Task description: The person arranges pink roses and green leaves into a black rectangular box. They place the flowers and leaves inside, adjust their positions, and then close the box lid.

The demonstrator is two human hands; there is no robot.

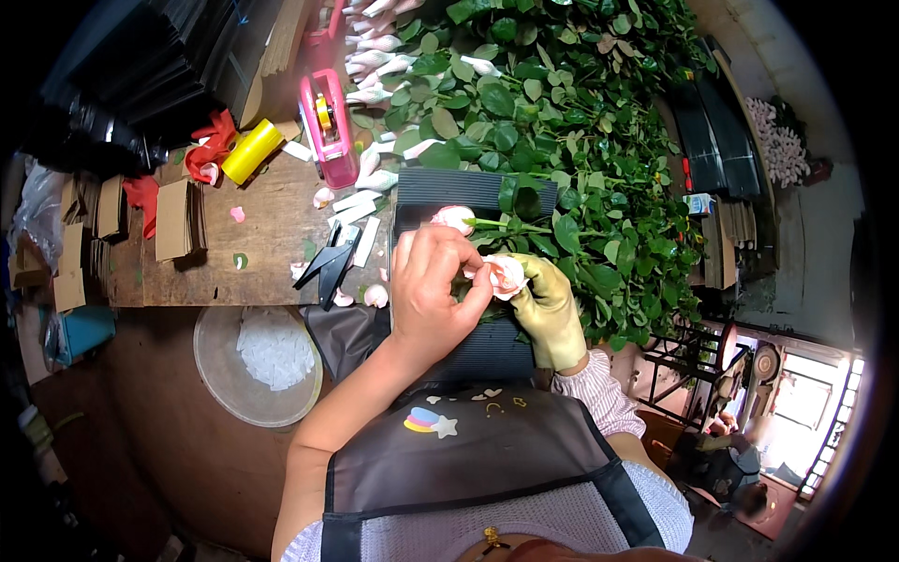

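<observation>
My bare left hand [435, 290] is at the centre, thumb and forefinger pinched on petals of a pale pink rose [506, 275]. My right hand [548, 314], in a cream-yellow rubber glove, grips that rose from the right, around its base. Just behind my fingers, a second pink rose [453, 217] lies on a black ridged board [476, 185], its stem reaching right into the leaves. Black scissors [332, 262] and loose white strips [366, 242] lie left of my left hand.
Leafy stems [599, 140] pile behind and right. A pink tape dispenser [342, 159], yellow roll [251, 152] and cardboard stacks [178, 222] sit on the wooden table [239, 290]. A bowl of white pieces [211, 370] is below-left. Another person [740, 482] is at lower right.
</observation>
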